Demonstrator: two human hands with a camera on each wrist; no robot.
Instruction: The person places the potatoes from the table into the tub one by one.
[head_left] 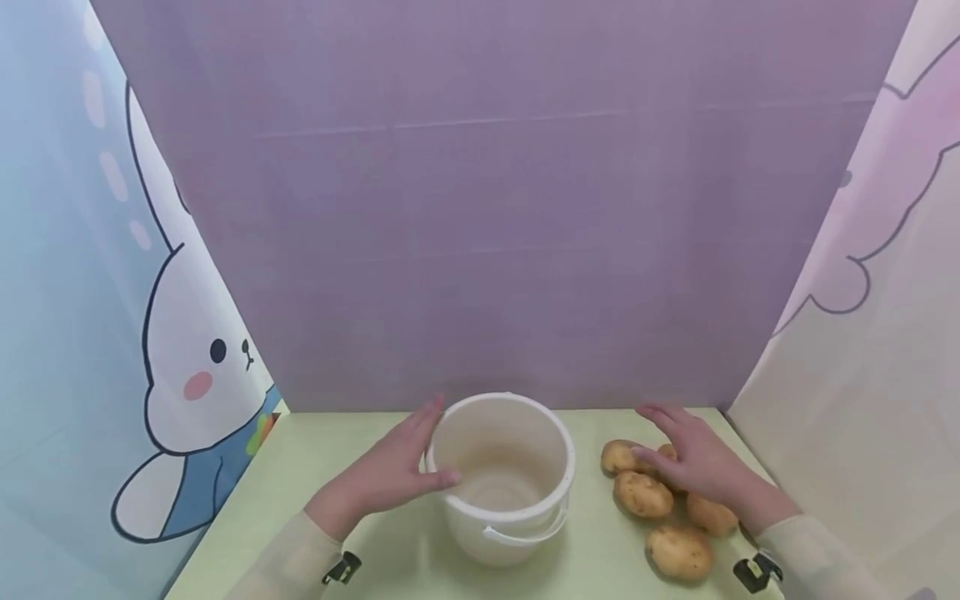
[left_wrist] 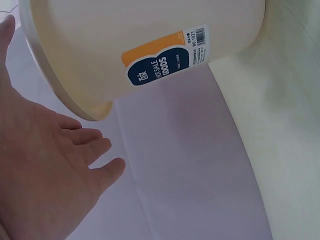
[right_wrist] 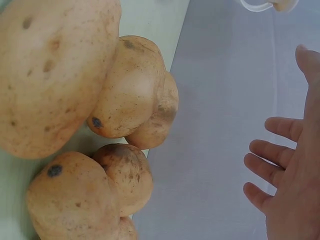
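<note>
A white plastic bucket stands upright, its inside bare in the head view and its handle hanging down at the front. At its left rim is my left hand, thumb and fingers spread; in the left wrist view the visible fingers of that hand lie beside the rim without curling round it. Several brown potatoes lie grouped right of the bucket. My right hand hovers over them with extended fingers, partly hiding some. The right wrist view shows this hand apart from the potatoes.
Both hands are over a pale green table. A purple cloth wall rises behind it. Printed sheets with cartoon figures stand at the left and right. A label is on the bucket's side.
</note>
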